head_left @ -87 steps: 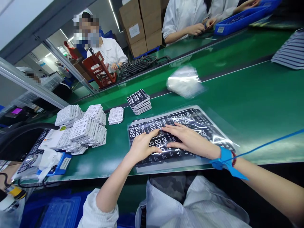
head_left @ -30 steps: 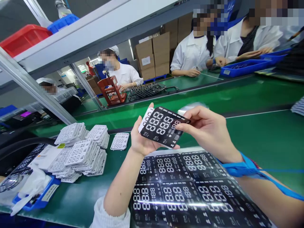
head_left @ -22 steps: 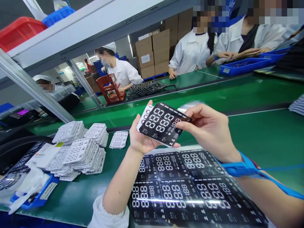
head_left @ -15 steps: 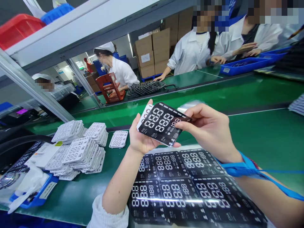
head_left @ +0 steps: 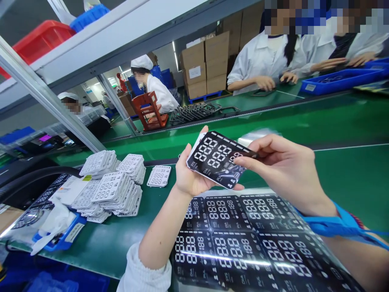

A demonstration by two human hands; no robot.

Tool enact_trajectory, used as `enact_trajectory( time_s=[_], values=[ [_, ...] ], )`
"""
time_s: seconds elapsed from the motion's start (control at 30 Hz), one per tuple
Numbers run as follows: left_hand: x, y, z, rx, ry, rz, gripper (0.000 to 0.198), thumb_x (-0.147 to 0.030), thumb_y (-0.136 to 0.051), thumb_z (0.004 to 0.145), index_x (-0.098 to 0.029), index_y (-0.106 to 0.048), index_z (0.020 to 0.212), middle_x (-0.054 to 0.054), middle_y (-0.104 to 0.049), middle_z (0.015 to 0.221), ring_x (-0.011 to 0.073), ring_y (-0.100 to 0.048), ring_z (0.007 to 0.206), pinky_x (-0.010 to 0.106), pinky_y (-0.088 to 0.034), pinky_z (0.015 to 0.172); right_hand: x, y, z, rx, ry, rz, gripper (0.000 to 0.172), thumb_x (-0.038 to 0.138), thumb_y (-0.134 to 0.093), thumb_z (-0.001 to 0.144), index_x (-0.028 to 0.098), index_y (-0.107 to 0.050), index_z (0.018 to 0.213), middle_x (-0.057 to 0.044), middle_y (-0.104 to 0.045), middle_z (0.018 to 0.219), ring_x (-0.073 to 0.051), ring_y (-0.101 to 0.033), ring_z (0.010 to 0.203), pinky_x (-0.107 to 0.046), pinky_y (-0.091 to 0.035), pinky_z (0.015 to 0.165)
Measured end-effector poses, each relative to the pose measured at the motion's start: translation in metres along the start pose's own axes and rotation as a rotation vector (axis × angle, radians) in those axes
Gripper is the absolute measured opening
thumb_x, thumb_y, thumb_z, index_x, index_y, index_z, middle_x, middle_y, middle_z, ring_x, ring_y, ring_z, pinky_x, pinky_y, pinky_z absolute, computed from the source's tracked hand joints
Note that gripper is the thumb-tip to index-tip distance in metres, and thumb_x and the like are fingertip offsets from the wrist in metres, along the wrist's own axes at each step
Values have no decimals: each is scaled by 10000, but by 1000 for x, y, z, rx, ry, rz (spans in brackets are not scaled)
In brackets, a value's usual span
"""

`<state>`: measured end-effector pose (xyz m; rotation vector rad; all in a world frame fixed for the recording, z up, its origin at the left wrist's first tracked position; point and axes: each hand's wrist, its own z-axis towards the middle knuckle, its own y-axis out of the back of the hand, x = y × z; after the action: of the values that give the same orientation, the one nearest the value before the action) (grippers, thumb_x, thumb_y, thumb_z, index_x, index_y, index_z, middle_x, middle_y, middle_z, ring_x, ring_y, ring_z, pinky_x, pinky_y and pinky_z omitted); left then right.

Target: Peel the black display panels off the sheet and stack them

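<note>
Two hands share one black display panel [head_left: 217,158], lifted clear of the surface and tilted up toward the person's view. It looks thin, light and stiff: a flat printed plate with white segment digits and a glossy face. I would guess it smudges easily and might crack or crease if flexed, so the edges and corners seem the sensible places to take it. That is how it is held. The left hand [head_left: 190,178] cups the left short edge with the palm behind it, one digit hooked over the top edge and another lying along the lower edge, in a closed but easy grip. The right hand [head_left: 285,170] is closed in a pinch on the right-hand corner, forefinger on the face and thumb mostly hidden behind. Something clear and filmy seems to hang at that corner, though I cannot tell what it is. A blue wrist strap [head_left: 337,225] with a trailing cord circles the right wrist. Directly below the grip lies a large sheet of black panels [head_left: 243,243] with a shiny face, flat on the green surface [head_left: 349,174]. Down and to the left of the grip sit stacks of white panels [head_left: 112,182], with a single white piece [head_left: 159,176] lying apart, nearer the hands. Beyond the grip, across the belt, other people in white coats [head_left: 264,61] work beside a blue tray [head_left: 340,79].
</note>
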<state>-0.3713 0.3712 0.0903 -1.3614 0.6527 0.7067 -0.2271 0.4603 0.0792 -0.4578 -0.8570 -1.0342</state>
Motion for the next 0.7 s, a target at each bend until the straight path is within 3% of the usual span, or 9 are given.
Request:
enact_trajectory(
  time_s=[0.33,0.7],
  values=[
    [1,1,0,25,15,-19,540,-541,-195,924,-372,-176,1437,118,-424,1395,405,-468,1192,822,-204,844,-2,1,0,18,9,-41,208,278,-758,677,195,-568,671,22,-572,613,-108,-525,525,-224,-456,451],
    [1,1,0,7,18,-14,575,-555,-256,909,-361,-169,1443,118,-435,1385,393,-481,1180,772,-286,872,3,1,1,30,11,-81,223,304,-753,670,201,-557,641,22,-571,590,-118,-521,513,-228,-451,430]
  ],
)
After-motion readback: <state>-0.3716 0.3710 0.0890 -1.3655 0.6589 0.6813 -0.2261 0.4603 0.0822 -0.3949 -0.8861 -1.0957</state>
